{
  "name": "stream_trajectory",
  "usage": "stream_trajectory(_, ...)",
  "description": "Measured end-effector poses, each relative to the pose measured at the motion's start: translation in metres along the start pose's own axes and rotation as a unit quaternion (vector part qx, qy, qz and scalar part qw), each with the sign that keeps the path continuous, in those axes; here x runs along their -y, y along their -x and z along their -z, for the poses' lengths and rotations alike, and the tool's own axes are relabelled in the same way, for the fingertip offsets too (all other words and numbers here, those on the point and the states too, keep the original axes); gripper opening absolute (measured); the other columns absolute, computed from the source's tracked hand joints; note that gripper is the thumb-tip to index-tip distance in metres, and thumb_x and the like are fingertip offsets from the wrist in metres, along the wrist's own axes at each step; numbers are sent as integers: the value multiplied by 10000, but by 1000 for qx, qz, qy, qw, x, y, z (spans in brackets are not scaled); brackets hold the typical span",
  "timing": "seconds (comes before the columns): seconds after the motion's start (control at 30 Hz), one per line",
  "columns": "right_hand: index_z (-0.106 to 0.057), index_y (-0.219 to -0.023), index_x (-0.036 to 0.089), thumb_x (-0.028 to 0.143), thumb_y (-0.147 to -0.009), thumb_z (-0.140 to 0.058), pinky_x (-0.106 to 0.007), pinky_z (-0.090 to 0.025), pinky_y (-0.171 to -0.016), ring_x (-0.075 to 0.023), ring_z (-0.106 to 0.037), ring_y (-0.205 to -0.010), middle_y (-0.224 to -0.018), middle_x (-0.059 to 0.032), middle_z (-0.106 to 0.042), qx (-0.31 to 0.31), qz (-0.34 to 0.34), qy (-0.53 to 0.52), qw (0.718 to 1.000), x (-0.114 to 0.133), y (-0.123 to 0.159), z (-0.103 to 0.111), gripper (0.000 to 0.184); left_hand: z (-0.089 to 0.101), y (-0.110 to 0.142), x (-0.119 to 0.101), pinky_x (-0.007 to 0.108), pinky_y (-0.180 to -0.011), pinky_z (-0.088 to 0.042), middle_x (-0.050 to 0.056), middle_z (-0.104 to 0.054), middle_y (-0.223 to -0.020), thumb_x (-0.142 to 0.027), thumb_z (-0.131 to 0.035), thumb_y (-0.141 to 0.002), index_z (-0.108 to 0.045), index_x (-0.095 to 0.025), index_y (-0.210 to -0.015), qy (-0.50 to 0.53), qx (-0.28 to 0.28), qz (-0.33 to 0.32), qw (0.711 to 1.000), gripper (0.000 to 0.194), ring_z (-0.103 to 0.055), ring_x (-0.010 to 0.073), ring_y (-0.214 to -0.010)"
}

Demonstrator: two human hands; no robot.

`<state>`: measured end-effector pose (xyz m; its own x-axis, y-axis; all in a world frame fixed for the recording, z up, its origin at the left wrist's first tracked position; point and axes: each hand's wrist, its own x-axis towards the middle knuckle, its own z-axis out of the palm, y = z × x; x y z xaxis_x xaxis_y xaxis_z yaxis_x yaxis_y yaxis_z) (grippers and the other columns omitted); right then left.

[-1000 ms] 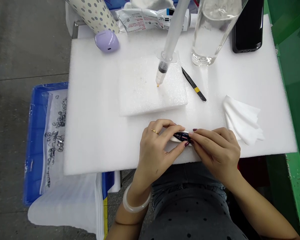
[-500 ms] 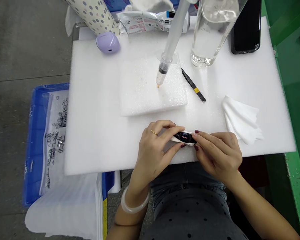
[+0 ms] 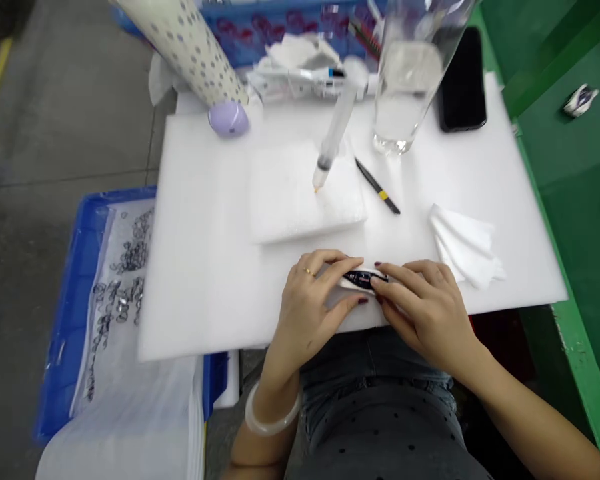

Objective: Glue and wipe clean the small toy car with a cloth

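Both hands meet at the near edge of a white foam sheet [image 3: 205, 267]. My left hand [image 3: 313, 303] pinches the left end of a small white part with a dark inner face [image 3: 359, 279]. My right hand [image 3: 425, 310] grips its right end with fingers closed over it. Most of the part is hidden by the fingers. A syringe [image 3: 333, 143] stands tip down on a smaller foam block [image 3: 290, 200] beyond the hands. Black tweezers with a yellow band [image 3: 379, 192] lie right of the block.
A folded white tissue [image 3: 463, 247] lies to the right. A glass of water [image 3: 405, 87], a black phone [image 3: 463, 83], a lilac case [image 3: 229, 119] and a dotted tube [image 3: 185, 47] stand at the back. A blue tray [image 3: 75, 280] with bagged small rings sits left. A green bench edge [image 3: 575, 200] runs right.
The view has tilted up and pulled back, showing more of the back of the table. My hands stay together on the small part, the right fingers shifted slightly over it.
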<state>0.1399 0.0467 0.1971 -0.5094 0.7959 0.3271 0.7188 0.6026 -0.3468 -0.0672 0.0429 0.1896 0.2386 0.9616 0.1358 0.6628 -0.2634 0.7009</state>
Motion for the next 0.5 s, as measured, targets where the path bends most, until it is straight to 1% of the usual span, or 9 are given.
stream_trajectory(0.07,-608,-1213,190,223,-961,-583,-399,-437,-863,-220,-573,-974,-1205,-27,-691,5,-8,-26,1000,3,-3,0,256,3,4,4,391,-1024,-435,76,-578,-1282,-566,-632,-904,-539,-250,-1376,35,-4,7,999,575,-535,257,-1205)
stream_trajectory(0.13,-539,-1322,148,204,-955,-574,-373,-451,-895,-212,-576,-976,-1133,-44,-706,-7,0,-50,999,9,-8,-5,373,4,7,11,384,-1044,-435,75,-562,-1336,-660,-567,-896,-503,-272,-1409,68,-28,17,997,646,-527,259,-1243)
stream_trajectory(0.23,-451,-1402,88,133,-934,-506,-357,-486,-838,-220,-584,-926,-1045,-71,-712,-19,21,-54,998,8,-13,-12,473,5,9,19,372,-1028,-450,53,-589,-1306,-599,-542,-947,-546,-292,-1361,64,-56,27,996,515,-545,249,-1225)
stream_trajectory(0.3,-451,-1405,106,129,-918,-474,-360,-495,-798,-224,-589,-882,-1014,-77,-709,-45,-4,-40,998,-9,-11,-7,488,5,10,20,381,-1020,-454,44,-599,-1280,-523,-560,-960,-579,-297,-1321,30,-49,27,998,427,-556,253,-1212)
stream_trajectory(0.33,-460,-1403,132,146,-903,-484,-361,-497,-808,-224,-595,-887,-1026,-75,-707,-65,-50,-31,996,-25,-8,0,501,5,10,18,395,-1020,-453,43,-600,-1274,-501,-563,-959,-594,-298,-1302,8,-40,27,999,400,-560,261,-1209)
stream_trajectory(0.37,-473,-1397,158,169,-880,-508,-360,-499,-820,-224,-600,-898,-1039,-72,-705,-92,-117,-19,989,-45,-1,10,519,5,10,16,414,-1020,-452,44,-600,-1273,-494,-558,-957,-606,-298,-1286,-12,-29,25,999,386,-564,273,-1206)
stream_trajectory(0.4,-488,-1388,180,197,-851,-540,-365,-499,-859,-228,-607,-934,-1079,-72,-701,-118,-205,-8,972,-68,8,22,540,5,11,14,438,-1022,-448,47,-602,-1275,-495,-545,-957,-618,-297,-1268,-32,-22,27,999,376,-567,288,-1204)
stream_trajectory(0.43,-515,-1358,211,209,-788,-587,-371,-495,-893,-231,-612,-955,-1121,-57,-697,-142,-317,16,938,-93,20,35,575,5,11,13,464,-1024,-444,50,-605,-1277,-502,-533,-956,-628,-294,-1253,-50,-16,27,998,375,-571,305,-1201)
stream_trajectory(0.5,-509,-1356,171,211,-746,-590,-412,-495,-880,-274,-612,-968,-1127,-91,-698,-175,-446,72,875,-140,55,61,617,5,10,18,519,-1054,-421,59,-611,-1287,-504,-526,-951,-638,-286,-1244,-66,-18,24,997,381,-567,337,-1210)
